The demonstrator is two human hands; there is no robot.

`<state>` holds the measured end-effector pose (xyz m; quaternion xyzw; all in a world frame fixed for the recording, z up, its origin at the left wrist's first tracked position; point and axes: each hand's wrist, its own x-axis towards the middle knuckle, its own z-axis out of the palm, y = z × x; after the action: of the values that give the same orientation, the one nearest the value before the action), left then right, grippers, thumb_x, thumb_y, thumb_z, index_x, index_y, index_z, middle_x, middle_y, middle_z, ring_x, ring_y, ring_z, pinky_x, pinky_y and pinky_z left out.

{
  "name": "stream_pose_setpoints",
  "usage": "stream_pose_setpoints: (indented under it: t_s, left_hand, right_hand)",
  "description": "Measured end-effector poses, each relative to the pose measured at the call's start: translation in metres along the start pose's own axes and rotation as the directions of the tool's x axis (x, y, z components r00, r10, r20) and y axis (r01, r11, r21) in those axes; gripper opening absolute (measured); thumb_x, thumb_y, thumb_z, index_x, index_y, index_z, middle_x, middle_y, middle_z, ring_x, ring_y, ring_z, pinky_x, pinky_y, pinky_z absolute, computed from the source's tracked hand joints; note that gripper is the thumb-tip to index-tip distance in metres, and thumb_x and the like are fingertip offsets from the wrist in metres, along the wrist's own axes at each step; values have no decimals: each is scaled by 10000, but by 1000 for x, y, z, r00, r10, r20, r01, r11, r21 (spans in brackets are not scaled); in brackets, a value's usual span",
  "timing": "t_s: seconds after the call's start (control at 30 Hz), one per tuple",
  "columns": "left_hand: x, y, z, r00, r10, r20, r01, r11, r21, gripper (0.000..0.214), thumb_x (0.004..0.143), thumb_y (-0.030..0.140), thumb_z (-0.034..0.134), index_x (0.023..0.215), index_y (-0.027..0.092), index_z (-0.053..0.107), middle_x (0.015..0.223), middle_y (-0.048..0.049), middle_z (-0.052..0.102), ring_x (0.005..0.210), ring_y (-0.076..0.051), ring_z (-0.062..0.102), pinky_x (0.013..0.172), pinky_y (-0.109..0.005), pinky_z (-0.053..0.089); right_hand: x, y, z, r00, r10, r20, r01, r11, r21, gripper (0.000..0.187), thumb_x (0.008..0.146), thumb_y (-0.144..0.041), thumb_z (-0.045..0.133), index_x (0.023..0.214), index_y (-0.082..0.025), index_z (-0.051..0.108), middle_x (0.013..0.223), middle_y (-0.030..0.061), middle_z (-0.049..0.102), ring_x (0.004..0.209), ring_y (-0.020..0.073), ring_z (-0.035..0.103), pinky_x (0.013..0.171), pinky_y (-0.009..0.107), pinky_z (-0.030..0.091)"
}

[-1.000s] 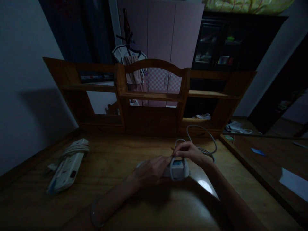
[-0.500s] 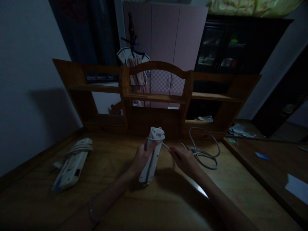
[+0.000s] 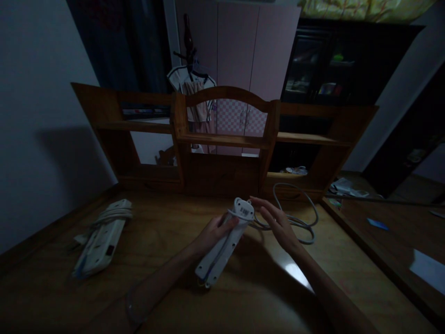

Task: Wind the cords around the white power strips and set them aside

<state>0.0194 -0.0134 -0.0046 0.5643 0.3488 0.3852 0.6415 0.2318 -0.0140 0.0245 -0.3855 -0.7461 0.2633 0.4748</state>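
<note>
My left hand (image 3: 216,234) is closed around a white power strip (image 3: 224,250), tilted above the wooden desk with its underside facing me. A loop of its cord (image 3: 236,214) passes round the far end, close to my left thumb. Beside that end is my right hand (image 3: 278,225), its fingers stretched out and apart; whether the fingertips touch the strip or its cord I cannot tell. The rest of the grey cord (image 3: 306,227) lies in loose coils behind and right of my right hand.
Another power strip (image 3: 104,236), its cord wound around one end, lies on the desk at left. A wooden shelf unit (image 3: 222,139) stands along the back. Right of the desk's raised edge are a blue card (image 3: 377,224) and a white sheet (image 3: 429,269).
The power strip has tilted, its far end moving right and towards me. My right hand has let go of the cord, its fingers now spread by the strip's far end.
</note>
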Motion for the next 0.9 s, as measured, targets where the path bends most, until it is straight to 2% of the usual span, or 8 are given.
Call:
stream_pose_setpoints:
  t_s: [0.1,0.23,0.37,0.47,0.63,0.8,0.9]
  left_hand:
    - [-3,5,1,998,25,50,-29,995,93,520,812,534,584,1163,150,575,909,-73,672,704,-160,614,607,-231,463]
    - [-5,11,3,992,81,100,-97,981,167,488,826,494,583,1172,150,586,981,-59,648,790,-171,587,668,-240,443]
    - [-5,12,3,991,75,112,-92,984,150,466,836,480,575,1169,155,588,1020,-60,639,836,-184,581,702,-249,437]
    - [-4,11,2,990,79,114,-93,988,125,476,845,479,563,1199,162,568,1012,-57,640,823,-179,585,703,-250,439]
    - [-2,8,2,992,41,117,-56,990,127,499,840,487,567,1217,161,550,903,-40,645,696,-148,574,605,-226,429]
    - [-1,9,4,993,49,109,-62,991,119,480,825,462,599,1202,167,564,938,-43,652,709,-142,585,610,-215,435]
    - [-1,8,3,994,20,104,-29,996,84,495,819,475,603,1205,169,555,902,-47,661,670,-142,599,586,-218,448]
  right_hand:
    - [1,-2,-2,993,3,116,-13,996,85,360,940,-417,463,1246,-258,567,1262,50,581,1144,241,534,975,387,416]
    - [1,-6,-1,992,-15,124,3,995,95,361,918,-409,511,1253,-288,566,1276,35,569,1158,245,519,980,385,402]
    - [0,-5,2,990,0,141,-15,994,104,396,904,-415,534,1281,-294,543,1257,38,578,1127,243,537,958,375,414]
    - [0,-3,5,988,10,156,-33,989,141,452,889,-418,558,1317,-281,505,1206,44,599,1066,229,567,908,346,445]
    - [0,-1,8,983,8,184,-40,985,169,463,879,-390,586,1311,-254,491,1139,42,603,1009,201,572,856,301,458]
    - [0,5,9,983,2,186,-30,988,149,401,880,-399,579,1239,-232,514,1098,47,604,983,201,575,833,308,471]
    - [3,4,10,983,-29,180,10,995,104,414,890,-385,564,1269,-240,482,1172,65,585,1029,210,570,870,341,474]
